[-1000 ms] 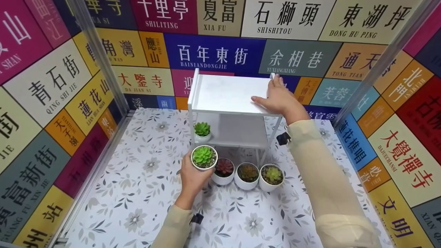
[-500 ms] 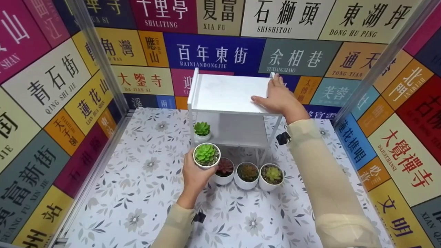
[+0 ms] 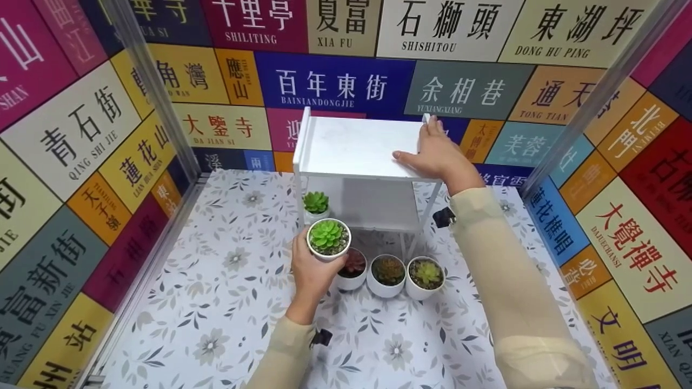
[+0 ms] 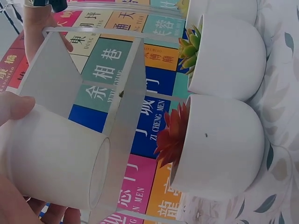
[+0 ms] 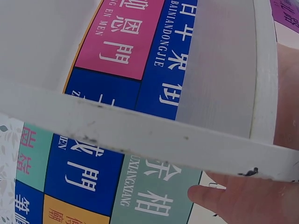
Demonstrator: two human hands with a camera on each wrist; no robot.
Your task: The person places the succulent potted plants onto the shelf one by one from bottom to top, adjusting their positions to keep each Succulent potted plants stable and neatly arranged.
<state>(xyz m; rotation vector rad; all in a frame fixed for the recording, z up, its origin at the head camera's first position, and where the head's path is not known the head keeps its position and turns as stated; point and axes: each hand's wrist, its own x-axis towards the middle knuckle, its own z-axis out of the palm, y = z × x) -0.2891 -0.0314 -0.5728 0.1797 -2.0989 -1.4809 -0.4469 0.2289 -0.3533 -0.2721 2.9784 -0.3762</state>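
My left hand (image 3: 313, 273) grips a white pot with a green succulent (image 3: 328, 236), raised just in front of the small white two-tier shelf rack (image 3: 357, 146). In the left wrist view, that pot (image 4: 56, 158) is tilted in the picture with its base facing the rack, thumb and fingers on either side. My right hand (image 3: 440, 154) holds the rack's top tier at its right side, thumb on the board and fingers over the side rail. Another green succulent (image 3: 316, 202) stands at the left end of the lower tier, its pot partly hidden behind the held one.
Before the rack, three white pots stand in a row on the flower-patterned cloth: a red succulent (image 3: 352, 263), partly covered by my left hand, a brownish one (image 3: 388, 275) and a yellow-green one (image 3: 426, 276). Sign-printed panels (image 3: 335, 81) enclose the back and sides.
My left hand has moved slightly up and to the right with the potted succulent, closer to the lower tier. My right hand stays on the rack.
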